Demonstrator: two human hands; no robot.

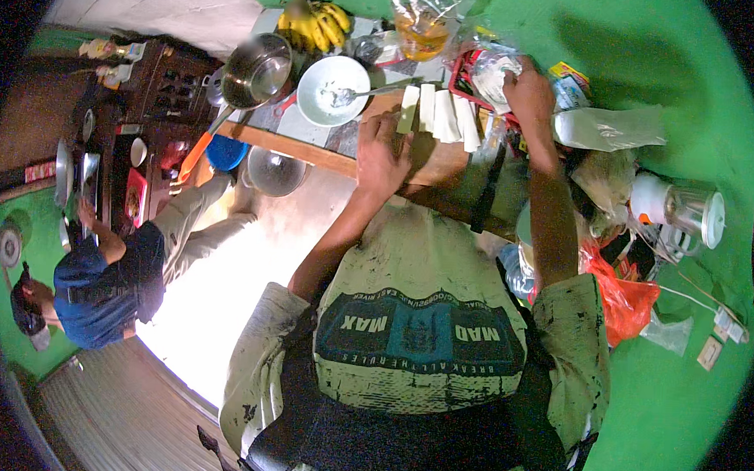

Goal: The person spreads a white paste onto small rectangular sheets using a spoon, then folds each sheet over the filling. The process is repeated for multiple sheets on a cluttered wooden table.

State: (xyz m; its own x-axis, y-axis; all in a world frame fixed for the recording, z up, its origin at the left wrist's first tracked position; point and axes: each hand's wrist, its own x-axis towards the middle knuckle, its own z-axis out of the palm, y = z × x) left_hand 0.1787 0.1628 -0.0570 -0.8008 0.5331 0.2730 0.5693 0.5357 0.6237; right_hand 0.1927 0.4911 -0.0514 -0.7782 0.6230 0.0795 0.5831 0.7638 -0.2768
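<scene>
My left hand (384, 156) lies at the front of the wooden cutting board (441, 164), fingers loosely bent and seemingly holding nothing. Its fingertips are beside the nearest of several white strips (446, 116), laid out in a row. What the strips are made of I cannot tell. At the right, my right hand (531, 92) reaches over a red basket (461, 77), fingers closed on a clear plastic bag (492, 75) with whitish contents. Left of the board a white bowl (333, 90) holds a spoon (354, 93) and some white residue.
A steel saucepan (258, 72) with an orange handle overhangs the table's left edge. Behind are bananas (319, 29) and a bag of yellowish liquid (423, 37). A long dark knife-like object (488, 190) lies near the right front. A blender (677, 211) stands right; another person (110, 283) works left.
</scene>
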